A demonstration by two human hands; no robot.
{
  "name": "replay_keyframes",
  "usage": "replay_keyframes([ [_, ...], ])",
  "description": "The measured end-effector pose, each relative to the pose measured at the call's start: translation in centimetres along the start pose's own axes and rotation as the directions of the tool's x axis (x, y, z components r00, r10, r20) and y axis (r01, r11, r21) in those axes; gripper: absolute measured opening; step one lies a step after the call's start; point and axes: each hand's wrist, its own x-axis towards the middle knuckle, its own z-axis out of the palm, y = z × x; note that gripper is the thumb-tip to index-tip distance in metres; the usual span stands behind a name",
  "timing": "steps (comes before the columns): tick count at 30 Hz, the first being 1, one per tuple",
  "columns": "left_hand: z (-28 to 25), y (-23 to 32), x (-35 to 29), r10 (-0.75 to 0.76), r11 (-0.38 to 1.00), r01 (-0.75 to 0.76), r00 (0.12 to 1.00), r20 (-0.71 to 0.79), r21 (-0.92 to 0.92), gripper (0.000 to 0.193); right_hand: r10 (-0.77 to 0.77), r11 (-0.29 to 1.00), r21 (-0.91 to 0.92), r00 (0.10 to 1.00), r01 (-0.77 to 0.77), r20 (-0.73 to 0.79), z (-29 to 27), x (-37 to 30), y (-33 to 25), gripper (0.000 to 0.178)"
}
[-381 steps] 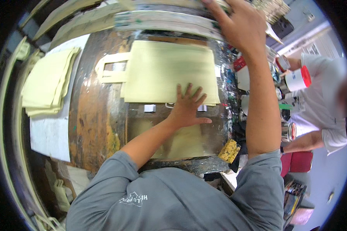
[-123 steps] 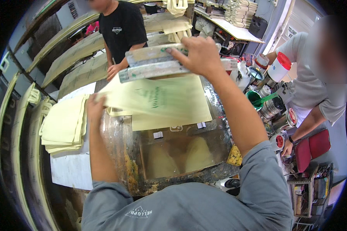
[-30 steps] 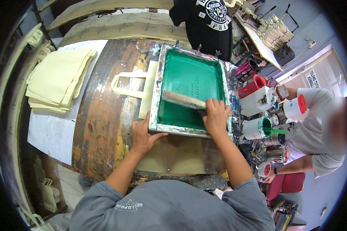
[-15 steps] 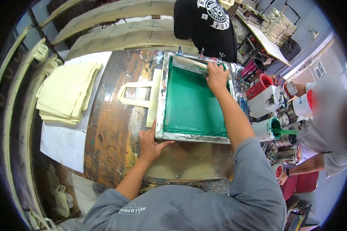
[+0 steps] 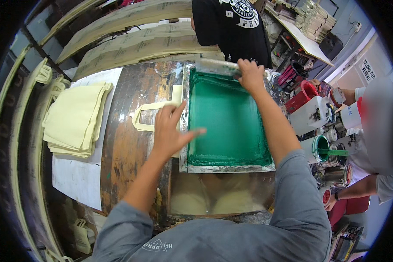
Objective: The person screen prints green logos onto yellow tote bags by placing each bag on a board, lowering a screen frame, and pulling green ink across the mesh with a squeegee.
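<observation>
At the far end of a wooden screen-printing frame [image 5: 231, 169], my right hand [image 5: 251, 77] is closed around the right end of a long, pale squeegee [image 5: 218, 67]. The frame's mesh [image 5: 229, 122] is covered in green ink, thicker along its edges. My left hand [image 5: 167, 133] hovers by the frame's left side, fingers spread and slightly blurred, holding nothing. Beneath and beside it, a cream fabric bag [image 5: 177, 93] sticks out from under the frame. Its handle loop [image 5: 140, 124] lies on the stained table [image 5: 126, 161].
A stack of cream bags [image 5: 76, 118] rests on white paper at the left, beside racks [image 5: 30, 144] of bags. Ink cans, including a green-smeared one [image 5: 315, 148], crowd the right side. One person [image 5: 236, 35] stands beyond the table, another [image 5: 358, 185] at the right.
My left hand has left the frame's near left corner and moved farther forward, over its left side. The squeegee in my right hand has moved to the frame's far edge.
</observation>
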Motion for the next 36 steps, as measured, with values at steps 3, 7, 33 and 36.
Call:
replay_keyframes([
  [3,4.4,-1.0,10.4,0.251,0.964,-0.240,0.963,-0.095,0.110,0.088,-0.067,0.997,0.027,0.998,0.067,0.010,1.1,0.4,0.0,0.062],
  [7,11.1,-4.4,19.8,0.186,0.904,-0.198,0.980,0.068,0.380,0.084,-0.127,0.991,0.059,0.986,0.121,0.112,0.9,1.8,-0.9,0.064],
  [33,5.9,6.1,-4.2,0.313,0.880,-0.264,0.947,-0.065,0.395,0.061,-0.163,0.968,0.217,0.972,0.125,0.167,-14.0,-22.3,-7.6,0.050],
  [36,5.2,7.4,-5.6,0.316,0.891,-0.267,0.946,-0.078,0.368,0.057,-0.129,0.975,0.206,0.962,0.079,0.241,-15.4,-24.0,-8.1,0.051],
])
